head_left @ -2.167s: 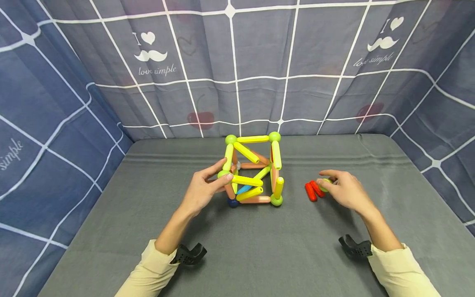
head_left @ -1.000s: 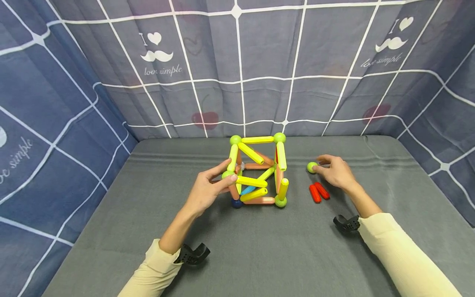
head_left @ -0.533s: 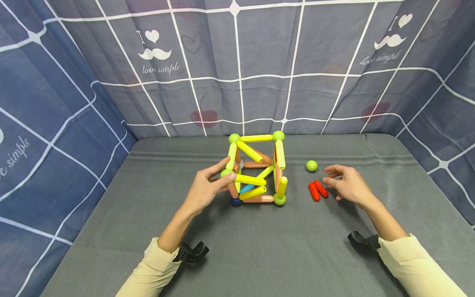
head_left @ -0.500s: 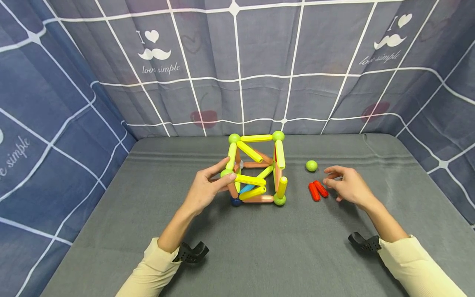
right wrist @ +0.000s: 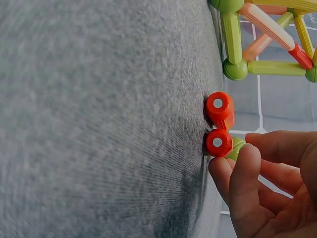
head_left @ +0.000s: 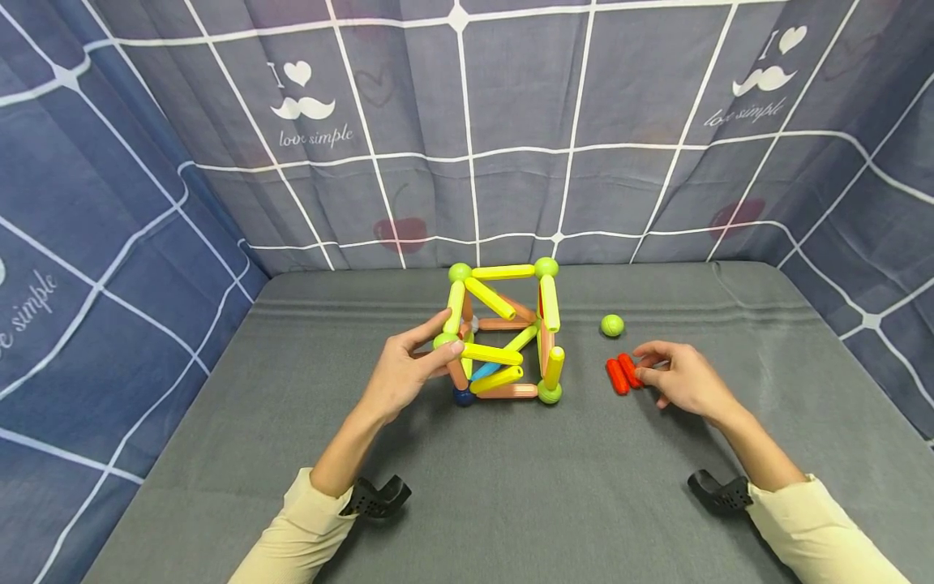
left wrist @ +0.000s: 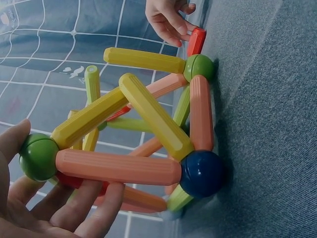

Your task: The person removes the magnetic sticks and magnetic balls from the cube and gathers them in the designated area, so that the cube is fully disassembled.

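Observation:
My left hand (head_left: 403,369) holds the near upper-left corner of a magnetic stick-and-ball frame (head_left: 503,392), thumb and fingers about its green ball (left wrist: 38,156). The box-like frame stands on the cloth, made of yellow, orange and green sticks with ball joints. A dark blue ball (left wrist: 202,173) marks its lower near corner. To the right, two short red sticks (head_left: 617,377) lie side by side. My right hand (head_left: 682,377) is at the right-hand red stick (right wrist: 218,143), loosely bent fingers close beside it; contact is unclear. A loose green ball (head_left: 612,325) sits behind the sticks.
Grey cloth (head_left: 467,503) covers the work surface. A blue-grey checked curtain (head_left: 409,105) rises along the back and both sides. Black wrist mounts (head_left: 378,497) sit at both cuffs.
My right hand has set the green ball down behind the red sticks, let go, and drawn back to the right-hand red stick. My left hand keeps its hold on the frame.

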Motion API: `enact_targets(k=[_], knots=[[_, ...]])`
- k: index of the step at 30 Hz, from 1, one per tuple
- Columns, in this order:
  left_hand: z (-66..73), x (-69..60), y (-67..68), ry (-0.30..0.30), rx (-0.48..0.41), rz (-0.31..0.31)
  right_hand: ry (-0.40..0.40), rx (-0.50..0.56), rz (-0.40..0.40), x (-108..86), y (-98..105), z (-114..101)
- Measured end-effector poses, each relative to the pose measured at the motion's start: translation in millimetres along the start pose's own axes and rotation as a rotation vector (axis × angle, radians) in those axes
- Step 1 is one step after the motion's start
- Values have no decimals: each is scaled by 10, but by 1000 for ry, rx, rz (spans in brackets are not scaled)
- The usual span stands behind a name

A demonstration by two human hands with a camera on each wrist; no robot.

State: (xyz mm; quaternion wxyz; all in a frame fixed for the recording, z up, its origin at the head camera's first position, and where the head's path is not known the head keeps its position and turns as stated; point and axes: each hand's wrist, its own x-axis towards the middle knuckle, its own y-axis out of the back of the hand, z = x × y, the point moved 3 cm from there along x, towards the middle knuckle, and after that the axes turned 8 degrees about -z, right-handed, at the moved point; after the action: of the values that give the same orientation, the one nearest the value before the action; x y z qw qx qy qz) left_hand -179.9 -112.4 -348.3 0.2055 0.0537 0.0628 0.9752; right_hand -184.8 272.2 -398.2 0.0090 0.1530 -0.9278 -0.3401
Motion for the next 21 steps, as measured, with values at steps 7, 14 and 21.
enact_targets(k=[7,14,21], knots=[[-1,0,1,-1,1,2,-30,-33,17,29,-21,-6],[2,4,-8,7,-5,2,-37,-29,4,60,-38,-4],[-3,1,-5,5,-10,6,-16,-35,-13,61,-54,-36]])
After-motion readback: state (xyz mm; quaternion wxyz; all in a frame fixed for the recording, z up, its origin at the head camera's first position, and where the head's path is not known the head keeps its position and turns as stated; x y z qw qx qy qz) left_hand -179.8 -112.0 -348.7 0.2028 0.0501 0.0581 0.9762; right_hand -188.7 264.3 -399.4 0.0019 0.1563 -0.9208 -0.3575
